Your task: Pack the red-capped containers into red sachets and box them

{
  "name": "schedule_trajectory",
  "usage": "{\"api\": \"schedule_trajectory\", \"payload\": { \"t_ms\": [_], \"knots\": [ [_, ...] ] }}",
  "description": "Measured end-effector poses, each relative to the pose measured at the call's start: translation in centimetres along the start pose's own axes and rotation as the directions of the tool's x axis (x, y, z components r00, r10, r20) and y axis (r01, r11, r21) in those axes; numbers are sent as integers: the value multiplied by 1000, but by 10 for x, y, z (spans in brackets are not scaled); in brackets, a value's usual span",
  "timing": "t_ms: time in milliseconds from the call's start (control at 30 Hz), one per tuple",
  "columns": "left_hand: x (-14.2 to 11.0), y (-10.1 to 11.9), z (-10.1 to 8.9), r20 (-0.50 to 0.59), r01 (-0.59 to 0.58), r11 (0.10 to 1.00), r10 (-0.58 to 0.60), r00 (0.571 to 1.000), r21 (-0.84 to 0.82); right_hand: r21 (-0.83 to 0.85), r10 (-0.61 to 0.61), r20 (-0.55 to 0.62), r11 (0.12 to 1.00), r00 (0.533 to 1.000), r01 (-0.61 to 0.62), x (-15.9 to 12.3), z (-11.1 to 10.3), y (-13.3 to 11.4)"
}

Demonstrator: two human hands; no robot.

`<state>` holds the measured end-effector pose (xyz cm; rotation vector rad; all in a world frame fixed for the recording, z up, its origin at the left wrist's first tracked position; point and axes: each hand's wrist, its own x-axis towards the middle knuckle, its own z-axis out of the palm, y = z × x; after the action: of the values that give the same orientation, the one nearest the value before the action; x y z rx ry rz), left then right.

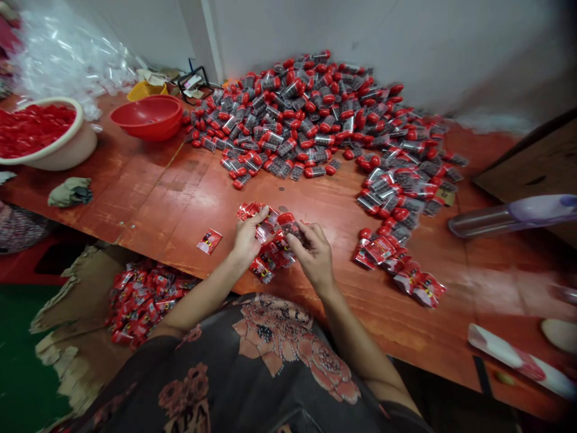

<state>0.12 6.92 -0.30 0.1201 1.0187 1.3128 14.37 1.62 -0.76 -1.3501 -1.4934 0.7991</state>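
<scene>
I'm seeing a dark blouse point(265, 355) patterned with salmon-pink flowers, a reddish-orange table point(148, 192) worn paler in patches, red packets point(270, 255) with black-and-yellow markings, and a plain red bowl point(146, 117).

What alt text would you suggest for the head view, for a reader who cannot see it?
A person's left hand and right hand handle a red-capped clear bottle among small red packets on a worn red table. A large heap of similar bottles lies beyond them, and more red packets sit in a torn cardboard box.
</scene>
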Motion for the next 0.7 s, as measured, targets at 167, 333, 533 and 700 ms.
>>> {"api": "schedule_trajectory", "payload": {
  "t_ms": [167, 333, 533, 700],
  "knots": [
    [-5, -5, 2, 13, -45, 999, 45, 999, -3, -3, -9, 38, 1000, 999, 9, -1, 1, 1],
    [-8, -3, 3, 21, -61, 998, 61, 998, 6, 83, 52, 77, 995, 996, -58, -1, 3, 3],
    [-16, 2, 3, 186, -92, 993, 78, 979, 67, 363, 241, 164, 887, 957, -286, -2, -1, 4],
    [-24, 4, -1, 227, -150, 974, 110, 968, 168, 272, 127, 99, 950, 987, -150, -2, -9, 1]
  ]
}}
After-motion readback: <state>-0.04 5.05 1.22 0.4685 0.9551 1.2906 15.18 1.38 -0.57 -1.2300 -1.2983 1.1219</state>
